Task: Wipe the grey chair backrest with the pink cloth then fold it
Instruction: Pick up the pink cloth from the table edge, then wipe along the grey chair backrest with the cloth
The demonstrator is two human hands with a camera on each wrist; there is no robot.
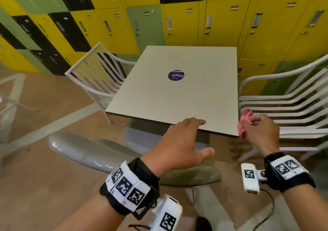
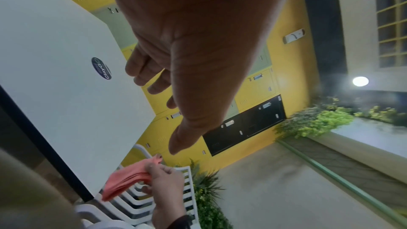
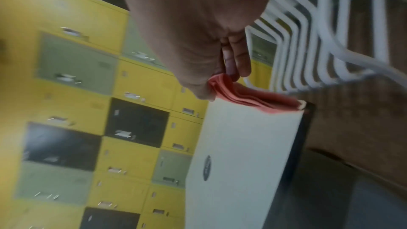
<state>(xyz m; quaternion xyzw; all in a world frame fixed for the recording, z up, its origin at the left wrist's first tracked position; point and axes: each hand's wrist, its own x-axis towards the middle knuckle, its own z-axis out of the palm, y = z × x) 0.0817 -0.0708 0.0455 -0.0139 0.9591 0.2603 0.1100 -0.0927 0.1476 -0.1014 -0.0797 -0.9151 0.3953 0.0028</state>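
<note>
Grey chair backrest [image 1: 78,151] lies lower left in the head view, its long axis running left to right, below the table [image 1: 177,92] edge. Left hand [image 1: 179,147], centre frame, is released, fingers spread, the nearer grip to it. Right hand [image 1: 259,131], right of frame at the table corner, pinches the bunched pink cloth [image 1: 244,122], well apart from the backrest

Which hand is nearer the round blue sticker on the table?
Left. The left hand hovers over the table's near edge, fingers pointing toward the sticker. The right hand holds the pink cloth off the table's near right corner.
</note>
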